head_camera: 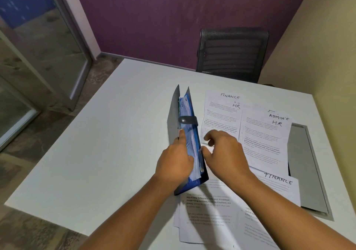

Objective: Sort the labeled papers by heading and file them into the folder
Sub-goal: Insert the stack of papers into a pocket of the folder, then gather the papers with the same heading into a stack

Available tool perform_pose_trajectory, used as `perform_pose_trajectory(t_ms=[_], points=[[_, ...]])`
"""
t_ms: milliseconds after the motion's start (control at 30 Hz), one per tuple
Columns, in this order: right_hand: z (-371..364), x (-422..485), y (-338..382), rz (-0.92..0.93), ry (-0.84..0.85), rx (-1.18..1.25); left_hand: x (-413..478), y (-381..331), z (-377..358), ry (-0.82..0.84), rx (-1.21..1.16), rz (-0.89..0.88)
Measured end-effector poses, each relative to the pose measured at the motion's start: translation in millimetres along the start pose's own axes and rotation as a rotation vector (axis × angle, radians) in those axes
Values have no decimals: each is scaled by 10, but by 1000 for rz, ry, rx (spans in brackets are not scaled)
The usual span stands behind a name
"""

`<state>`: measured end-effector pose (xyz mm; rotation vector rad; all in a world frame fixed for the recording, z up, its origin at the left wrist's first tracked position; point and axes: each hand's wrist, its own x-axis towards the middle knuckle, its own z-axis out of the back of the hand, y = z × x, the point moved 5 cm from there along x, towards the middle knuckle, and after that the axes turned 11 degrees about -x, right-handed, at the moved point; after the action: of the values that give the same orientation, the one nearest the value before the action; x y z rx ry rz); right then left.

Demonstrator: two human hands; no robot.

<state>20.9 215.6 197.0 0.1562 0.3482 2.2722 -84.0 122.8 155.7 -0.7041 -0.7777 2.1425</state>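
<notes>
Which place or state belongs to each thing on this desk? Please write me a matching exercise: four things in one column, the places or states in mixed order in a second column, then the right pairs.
Things
1. folder
2. papers
3. chair
4. grey panel

Places or states
A. set into the table near its right edge
B. stands on its edge, gripped by the left hand
C. behind the far side of the table
D. lie flat, mostly right of the folder

Pairs: 1-B, 2-D, 3-C, 4-A
</notes>
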Motion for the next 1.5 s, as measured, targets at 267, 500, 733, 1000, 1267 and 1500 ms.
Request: perform_pose_trajectory(t_ms=[267, 500, 733, 1000, 1267, 1500], points=[[-411, 20, -326, -200, 317, 117, -25, 137, -35, -61, 120, 41], [-781, -79, -281, -100, 425, 230, 64, 234, 39, -56, 244, 94], [-875, -267, -508, -62, 486, 184, 359, 430, 64, -126, 99, 96], [-1017, -661, -1161, -196, 590, 72, 595, 808, -107, -47, 287, 154], [-1191, -1320, -1561, -97, 568, -295, 555, 1567, -582, 111, 369, 162], [-1393, -1728, -1712, -146, 607, -393, 486, 1917, -744, 242, 435, 79]])
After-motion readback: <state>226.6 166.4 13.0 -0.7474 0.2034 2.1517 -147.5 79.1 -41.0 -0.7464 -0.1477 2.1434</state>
